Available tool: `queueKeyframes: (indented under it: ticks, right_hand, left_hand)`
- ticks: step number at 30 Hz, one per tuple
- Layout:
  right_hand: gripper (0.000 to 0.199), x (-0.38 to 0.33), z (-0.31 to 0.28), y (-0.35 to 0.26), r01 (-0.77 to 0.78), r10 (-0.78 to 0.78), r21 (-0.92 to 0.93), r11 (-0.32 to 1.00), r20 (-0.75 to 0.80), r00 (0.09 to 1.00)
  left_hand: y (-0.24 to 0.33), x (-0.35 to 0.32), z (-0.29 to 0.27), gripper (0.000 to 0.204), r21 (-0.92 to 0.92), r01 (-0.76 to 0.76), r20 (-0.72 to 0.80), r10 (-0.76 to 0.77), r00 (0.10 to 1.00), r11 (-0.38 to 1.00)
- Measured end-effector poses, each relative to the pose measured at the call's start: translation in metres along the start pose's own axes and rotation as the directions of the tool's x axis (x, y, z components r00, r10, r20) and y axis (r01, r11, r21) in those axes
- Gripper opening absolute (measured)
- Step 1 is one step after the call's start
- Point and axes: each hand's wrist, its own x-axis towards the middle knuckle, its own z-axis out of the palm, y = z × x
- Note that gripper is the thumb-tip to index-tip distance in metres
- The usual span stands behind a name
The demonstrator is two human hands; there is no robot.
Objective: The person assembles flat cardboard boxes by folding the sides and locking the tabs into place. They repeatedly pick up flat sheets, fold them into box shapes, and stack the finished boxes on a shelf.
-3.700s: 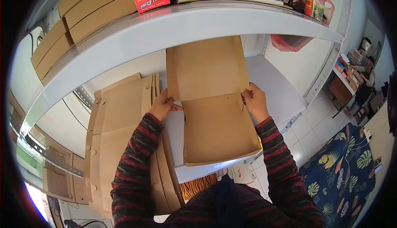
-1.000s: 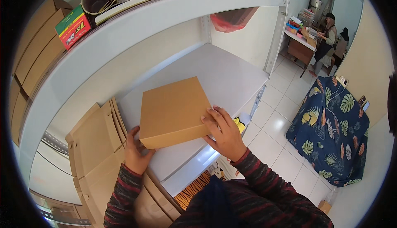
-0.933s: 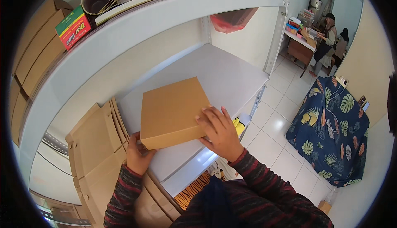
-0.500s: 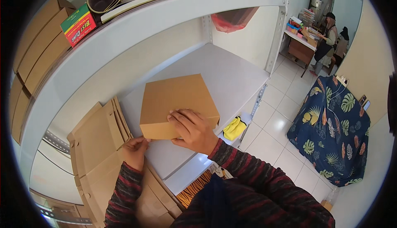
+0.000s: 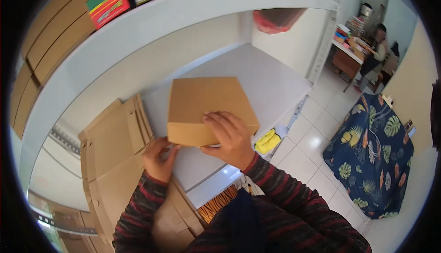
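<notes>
A closed brown cardboard box (image 5: 209,99) sits on the grey shelf board (image 5: 271,69) in front of me. My right hand (image 5: 232,138) grips its near side, fingers resting over the top edge and thumb low against the front face. At the box's near left lower corner is my left hand (image 5: 160,159), its fingers curled and thumb and forefinger pinched at the corner. The underside of the box is hidden. Flat, unfolded cardboard sheets (image 5: 110,138) lean beside the shelf to the left, just past my left hand.
Above runs a white shelf beam (image 5: 193,7), with a green and red small box (image 5: 109,6) on it. Brown boxes (image 5: 59,28) stack at the upper left. Yellow cloth (image 5: 267,141) lies by the shelf's right edge. A leaf-patterned cover (image 5: 372,156) stands right; a person (image 5: 377,55) works beyond.
The view has shifted, so the scene sits farther right and slightly higher. My left hand's fingers have opened a little at the corner; the right hand keeps its hold on the box.
</notes>
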Motion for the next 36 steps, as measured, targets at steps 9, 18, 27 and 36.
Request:
queueKeyframes:
  ticks: [9,18,27,36]
  right_hand:
    - [0.058,-0.004,0.004,-0.004,0.066,-0.062,-0.068,0.995,0.063,0.996]
    - [0.055,-0.013,0.010,0.002,0.102,-0.085,-0.117,0.988,0.139,0.987]
    - [0.064,-0.010,-0.006,-0.003,0.092,-0.073,-0.056,0.994,0.281,0.957]
    - [0.067,-0.043,-0.057,0.035,-0.178,0.179,-0.021,0.984,0.066,0.982]
  left_hand:
    - [0.003,0.000,-0.003,0.019,-0.054,0.065,0.031,-0.064,0.997,0.996]
    - [-0.048,-0.005,0.007,0.025,-0.561,0.432,0.260,-0.346,0.902,0.706]
    - [-0.031,-0.002,0.008,0.071,-0.455,0.351,0.333,-0.209,0.919,0.819]
    - [0.009,0.008,-0.001,0.072,0.094,-0.155,0.222,0.131,0.966,0.983]
